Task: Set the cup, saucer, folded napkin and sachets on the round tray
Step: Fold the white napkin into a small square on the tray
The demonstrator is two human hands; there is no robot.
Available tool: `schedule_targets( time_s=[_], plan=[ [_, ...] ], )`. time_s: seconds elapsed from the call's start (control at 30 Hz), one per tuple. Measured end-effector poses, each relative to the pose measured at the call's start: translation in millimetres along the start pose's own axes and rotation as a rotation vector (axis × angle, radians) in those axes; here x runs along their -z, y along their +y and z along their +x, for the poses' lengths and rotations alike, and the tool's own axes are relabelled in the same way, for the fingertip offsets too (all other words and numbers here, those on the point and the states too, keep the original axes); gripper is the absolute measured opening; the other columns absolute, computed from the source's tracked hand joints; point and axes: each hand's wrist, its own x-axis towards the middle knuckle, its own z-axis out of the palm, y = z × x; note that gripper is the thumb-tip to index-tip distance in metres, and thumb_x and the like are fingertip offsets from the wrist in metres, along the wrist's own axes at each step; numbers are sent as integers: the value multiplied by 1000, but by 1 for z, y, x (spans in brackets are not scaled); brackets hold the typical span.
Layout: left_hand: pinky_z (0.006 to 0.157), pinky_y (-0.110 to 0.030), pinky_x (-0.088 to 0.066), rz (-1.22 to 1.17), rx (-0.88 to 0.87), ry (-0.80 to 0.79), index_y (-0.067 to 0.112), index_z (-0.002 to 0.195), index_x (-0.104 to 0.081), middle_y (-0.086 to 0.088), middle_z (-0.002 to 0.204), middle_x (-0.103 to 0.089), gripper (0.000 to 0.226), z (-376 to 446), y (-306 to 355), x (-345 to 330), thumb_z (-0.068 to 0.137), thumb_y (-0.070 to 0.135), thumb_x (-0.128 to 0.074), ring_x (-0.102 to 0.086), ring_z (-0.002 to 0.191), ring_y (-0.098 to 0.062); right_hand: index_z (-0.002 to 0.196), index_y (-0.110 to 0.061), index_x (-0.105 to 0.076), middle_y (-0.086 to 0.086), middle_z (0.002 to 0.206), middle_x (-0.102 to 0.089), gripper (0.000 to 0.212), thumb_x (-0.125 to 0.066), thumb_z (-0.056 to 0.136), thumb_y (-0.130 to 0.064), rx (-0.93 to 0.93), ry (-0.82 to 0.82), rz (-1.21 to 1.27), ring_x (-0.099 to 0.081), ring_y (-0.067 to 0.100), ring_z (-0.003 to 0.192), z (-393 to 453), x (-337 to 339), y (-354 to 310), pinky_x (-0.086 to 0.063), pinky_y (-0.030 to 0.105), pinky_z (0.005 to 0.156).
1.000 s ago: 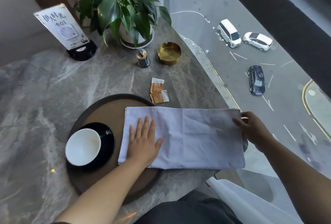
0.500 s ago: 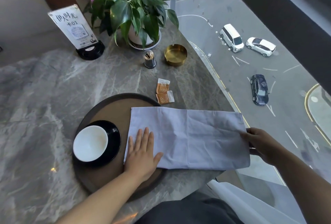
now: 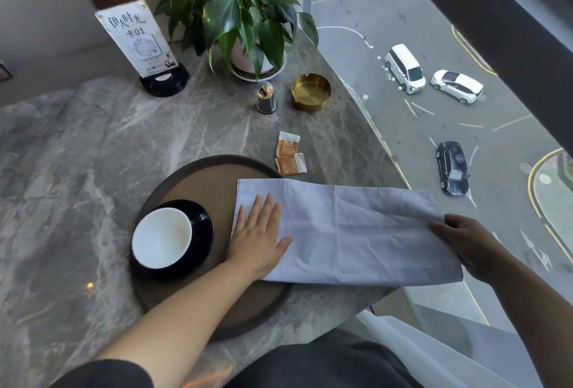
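A white cup (image 3: 162,237) stands on a black saucer (image 3: 203,226) at the left of the round brown tray (image 3: 198,180). A pale grey napkin (image 3: 356,229), folded into a long strip, lies with its left end on the tray and its right end past the table's edge. My left hand (image 3: 259,238) presses flat on the napkin's left end, fingers spread. My right hand (image 3: 465,242) pinches the napkin's right end. Two orange sachets (image 3: 290,153) lie on the table just beyond the tray.
On the grey marble table (image 3: 77,155), at the back, stand a potted plant (image 3: 248,15), a card stand (image 3: 148,49), a toothpick holder (image 3: 266,97) and a brass ashtray (image 3: 311,92). The table's curved right edge meets a window over a street far below.
My right hand has slid along the napkin's right end toward its near corner. The left hand stays flat on the napkin. The view has shifted, so everything sits a little further right.
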Motion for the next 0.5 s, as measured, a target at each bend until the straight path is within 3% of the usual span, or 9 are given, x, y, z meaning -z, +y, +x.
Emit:
schedule_targets(
  time_s=[0.13,0.27,0.33,0.43,0.5],
  plan=[
    [112,-45,22,31,-11,-20,16,147,15,-3,154,25,80,4,0,-9,86,64,-1,35,135,-19,106,12,-59,26,92,-66,26,-57,93,-11,57,-33,95,-61,34,82,-18,2,-26,-48,46,76],
    [112,-45,21,27,-15,1,16,147,14,-3,154,24,80,3,0,-12,85,64,1,34,137,-20,100,5,-65,18,89,-72,25,-60,85,-14,241,-177,243,-68,26,76,-51,-30,-78,-58,30,65],
    [112,-45,21,15,-19,7,15,148,11,-3,155,22,80,3,0,-12,86,64,-1,33,138,-20,92,2,-66,12,83,-70,25,-63,80,-20,344,-246,228,-66,20,74,-65,-66,-104,-54,25,65],
    [114,-45,19,-7,-3,-7,13,150,7,-3,156,20,80,2,1,-8,89,62,-8,28,140,-21,80,-11,-63,12,75,-61,9,-65,85,-18,420,-370,137,-55,19,68,-75,-134,-124,-43,29,59],
    [115,-48,14,4,31,-15,11,150,7,-7,158,17,77,-3,3,-4,90,57,-6,21,143,-25,76,-16,-58,9,70,-56,16,-64,90,-17,448,-409,21,-49,19,64,-72,-178,-124,-37,32,57]
  ],
)
